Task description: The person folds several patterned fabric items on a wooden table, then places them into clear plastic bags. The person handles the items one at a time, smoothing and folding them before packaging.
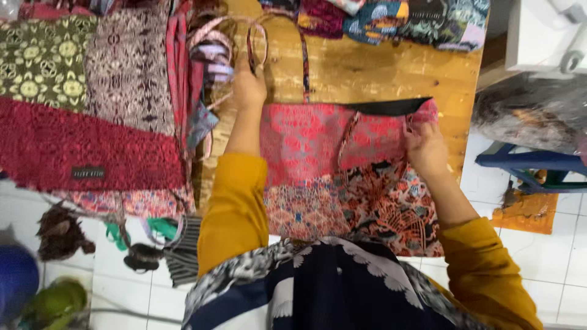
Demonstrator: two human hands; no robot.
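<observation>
Patchwork bag (318,165) held flat on wooden table (379,70).
Its strap (257,43) is gripped by left hand (249,88); its opening edge is pinched, seemingly, by right hand (426,150).

A patchwork bag (342,171) of matt printed cloth in red, pink and orange is seen at the centre, with a black cloth lining shown at its mouth. Its corner, at three o'clock, is pinched by the right hand (426,150). Thin cloth straps (257,43), at twelve o'clock, are gripped by the left hand (249,88). A wooden table (379,70) with a worn, yellowish, slightly glossy surface is seen beneath. At nine o'clock, matt patterned cloth bags (92,122) are piled. Glossy white floor tiles (538,256) are seen at four o'clock.
</observation>
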